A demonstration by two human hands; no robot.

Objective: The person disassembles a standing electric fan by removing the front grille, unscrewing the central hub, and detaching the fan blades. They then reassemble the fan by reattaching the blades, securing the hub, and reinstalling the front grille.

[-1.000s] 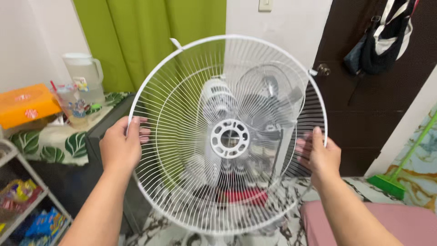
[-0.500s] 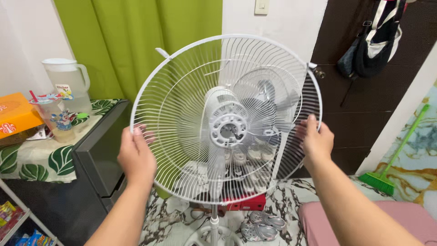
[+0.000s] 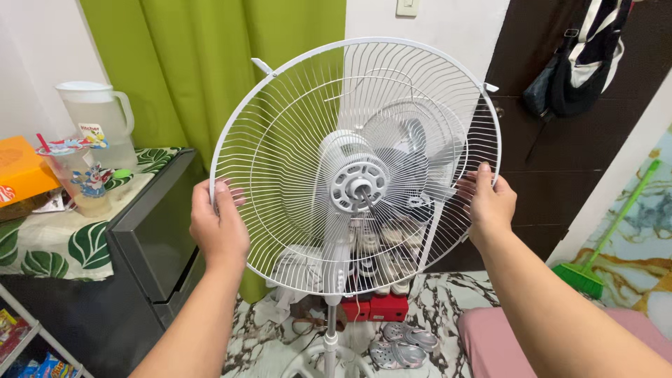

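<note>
I hold a round white wire fan guard upright in front of me with both hands. My left hand grips its lower left rim. My right hand grips the right rim. Behind the grille stands a white pedestal fan: its motor hub sits just behind the guard's centre and a pale blade shows above and to the right. The fan's pole runs down to its base on the floor.
A dark cabinet stands at left beside a leaf-patterned cloth with a clear pitcher, a plastic cup and an orange box. Green curtain behind. Dark door with a hanging bag at right. Shoes, sandals, red boxes, a green broom and a pink cushion.
The guard has moved up and to the right, now lined up in front of the fan's motor hub. Both hands kept their grip on the rim.
</note>
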